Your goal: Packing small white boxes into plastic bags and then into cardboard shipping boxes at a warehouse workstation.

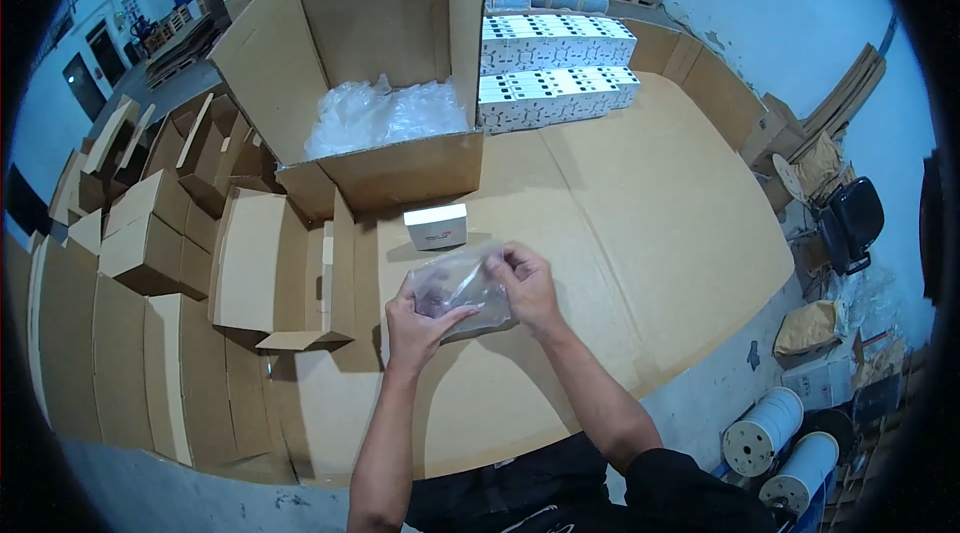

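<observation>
Between my two hands is a clear plastic bag (458,285), held a little above the cardboard-covered table. My left hand (415,325) grips its left side, thumb lying across the front. At the upper right corner of the bag, my right hand (527,285) pinches the plastic between thumb and fingers. Whether anything lies inside the bag I cannot tell. Just beyond it stands a small white box (437,228) with a little print on its front.
A tall open carton (385,168) holding clear plastic bags (385,118) stands at the back. Right of it are stacked rows of white patterned boxes (560,93). An open brown box (282,268) and several more cartons (160,233) fill the left. Cable spools (765,433) stand at lower right.
</observation>
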Demonstrator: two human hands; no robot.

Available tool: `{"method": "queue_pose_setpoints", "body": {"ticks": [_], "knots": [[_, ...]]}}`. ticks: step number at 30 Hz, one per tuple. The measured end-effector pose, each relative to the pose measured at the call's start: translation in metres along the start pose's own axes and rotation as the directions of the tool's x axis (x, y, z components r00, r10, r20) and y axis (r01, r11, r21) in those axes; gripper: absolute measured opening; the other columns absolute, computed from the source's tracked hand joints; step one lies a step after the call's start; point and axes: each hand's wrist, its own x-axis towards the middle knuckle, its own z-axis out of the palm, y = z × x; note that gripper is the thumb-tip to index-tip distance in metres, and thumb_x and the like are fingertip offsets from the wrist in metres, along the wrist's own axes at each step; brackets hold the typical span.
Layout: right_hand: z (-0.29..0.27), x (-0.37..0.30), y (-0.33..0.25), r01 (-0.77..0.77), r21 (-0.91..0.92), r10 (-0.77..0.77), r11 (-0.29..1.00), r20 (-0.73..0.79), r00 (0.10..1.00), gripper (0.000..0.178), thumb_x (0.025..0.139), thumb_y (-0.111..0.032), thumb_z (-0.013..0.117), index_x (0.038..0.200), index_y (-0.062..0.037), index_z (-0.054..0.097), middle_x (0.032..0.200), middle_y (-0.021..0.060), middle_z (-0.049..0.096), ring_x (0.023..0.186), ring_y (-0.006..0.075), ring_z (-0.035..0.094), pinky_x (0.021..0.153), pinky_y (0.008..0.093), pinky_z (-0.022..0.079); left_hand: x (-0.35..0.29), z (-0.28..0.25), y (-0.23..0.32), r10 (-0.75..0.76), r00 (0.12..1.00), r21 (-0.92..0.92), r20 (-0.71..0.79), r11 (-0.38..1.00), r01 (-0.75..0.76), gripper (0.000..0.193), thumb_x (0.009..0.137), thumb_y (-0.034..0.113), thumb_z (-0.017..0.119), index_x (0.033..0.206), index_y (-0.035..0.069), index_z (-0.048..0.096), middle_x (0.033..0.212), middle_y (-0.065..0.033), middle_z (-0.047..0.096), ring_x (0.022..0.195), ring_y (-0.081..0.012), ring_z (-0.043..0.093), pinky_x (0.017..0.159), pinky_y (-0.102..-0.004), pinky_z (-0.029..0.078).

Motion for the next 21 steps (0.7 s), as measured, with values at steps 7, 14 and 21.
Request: {"method": "queue_pose_setpoints", "body": {"ticks": [7,14,21], "knots": [[0.014,0.005,-0.1,0.585,-0.625,-0.558,0.518,0.272,0.784,0.03,0.087,-0.009,0.076,0.116,-0.007,0.068,0.112,0.0076,0.067,0.105,0.0241,0.063,0.094,0.0399,0.05,0.003,-0.002,-0.008,0.122,0.992,0.133,-0.013,0.984,-0.12,0.059,0.069,0.017,0.097,0.117,0.003,0.065,0.099,-0.0123,0.076,0.091,-0.0166,0.073,0.079,-0.0332,0.059],[0.026,0.006,-0.1,0.768,-0.624,-0.282,0.142,0.718,0.636,0.032,0.081,-0.021,0.084,0.108,-0.0116,0.07,0.103,0.0058,0.069,0.101,0.0232,0.065,0.096,0.0408,0.046,0.001,-0.009,0.001,0.232,0.973,0.248,0.022,0.941,-0.23,0.052,0.075,0.005,0.09,0.119,0.004,0.062,0.096,-0.0137,0.075,0.086,-0.0216,0.075,0.073,-0.0361,0.06],[0.034,0.011,-0.101,0.771,-0.597,-0.125,0.22,0.767,0.629,0.024,0.088,-0.025,0.079,0.108,-0.0149,0.07,0.096,0.0061,0.073,0.094,0.0234,0.069,0.098,0.0415,0.045,0.001,-0.013,0.007,0.251,0.968,0.219,0.022,0.943,-0.249,0.063,0.075,0.0,0.088,0.128,0.006,0.056,0.092,-0.0133,0.075,0.083,-0.0195,0.074,0.07,-0.035,0.059]]}}
